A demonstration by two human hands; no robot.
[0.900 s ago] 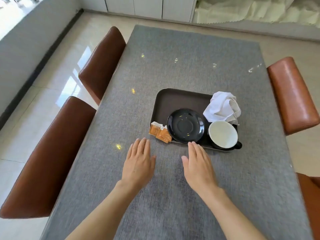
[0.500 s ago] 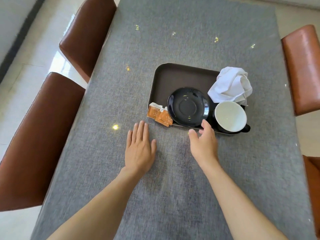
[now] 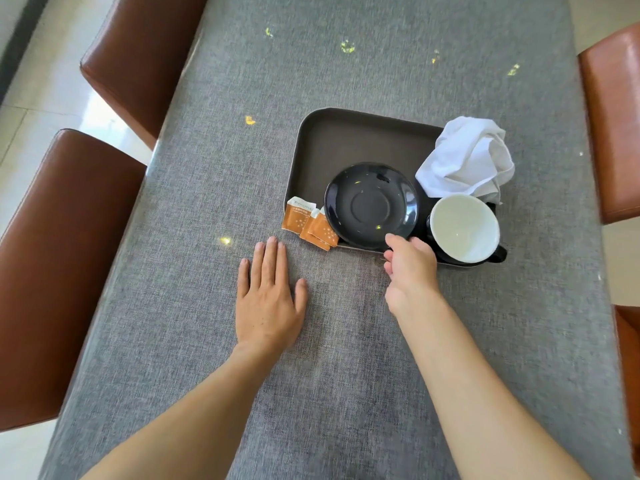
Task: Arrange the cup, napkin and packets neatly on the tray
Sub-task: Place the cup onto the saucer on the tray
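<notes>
A grey woven cloth (image 3: 346, 375) covers the long table, dotted with small bright glints of light toward 12 o'clock. Brown leather chairs (image 3: 65, 265) stand along the 9 o'clock edge, and orange-brown ones (image 3: 614, 126) at 3 o'clock; pale glossy floor tile (image 3: 38, 98) shows at 10 o'clock. The dark brown tray (image 3: 346, 140) sits right of centre. On it a black saucer (image 3: 370, 204) lies near the front edge, a black cup (image 3: 462, 228) with a white inside stands at the saucer's 3 o'clock, and a crumpled white napkin (image 3: 467, 157) rests at the cup's 12 o'clock, over the tray's far right corner. Orange packets (image 3: 310, 225) hang over the tray's front left corner, at the saucer's 8 o'clock, partly on the cloth. The left hand (image 3: 268, 296) lies flat on the cloth, fingers spread, holding nothing. The right hand (image 3: 410, 268) is at the tray's front rim with its fingers curled at the saucer's edge; whether it grips anything cannot be told.
</notes>
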